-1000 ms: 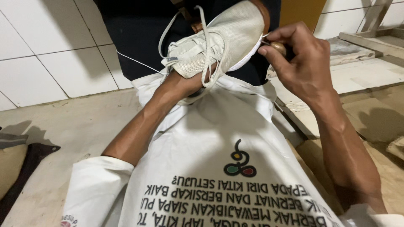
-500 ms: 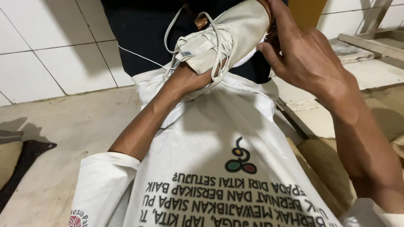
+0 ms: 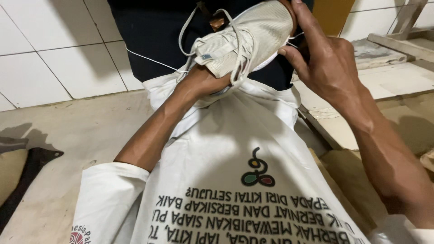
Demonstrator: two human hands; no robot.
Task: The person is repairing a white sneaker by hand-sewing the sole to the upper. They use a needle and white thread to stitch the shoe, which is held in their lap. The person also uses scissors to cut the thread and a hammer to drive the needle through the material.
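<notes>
Up top, these were the lines I logged from the head view.

Shoe: I saw a pale mesh sneaker (image 3: 253, 38) held up at about 12 o'clock of the frame, toe toward 1 o'clock, tilted, in front of a dark garment (image 3: 153, 36).

Left hand: my left hand (image 3: 203, 81) sat under the sneaker at its 7 o'clock side, wrist bent up against it. The fingers went out of sight behind or inside the shoe, so I could not tell whether they were apart or clamped.

Right hand: my right hand (image 3: 325, 63) came in from 4 o'clock and lay against the sneaker's 3 o'clock edge. The thumb and fingers were drawn together, curled at the rim of the sole; whether they pinched a tool I could not tell.

Laces: loose pale laces (image 3: 239, 54) hung in loops over the shoe's upper, one loop trailing toward 6 o'clock.

Thread: a thin white thread (image 3: 149, 58) ran from the shoe out toward 9 o'clock across the dark garment.

Shirt: a white printed shirt (image 3: 226, 149) filled the frame from the centre to 6 o'clock, just below both hands.

Surroundings: white wall tiles (image 3: 54, 58) stood at 10 o'clock, a dusty floor (image 3: 81, 135) at 8 o'clock, and a dark flat object (image 3: 27, 176) lay near the 9 o'clock edge.
</notes>
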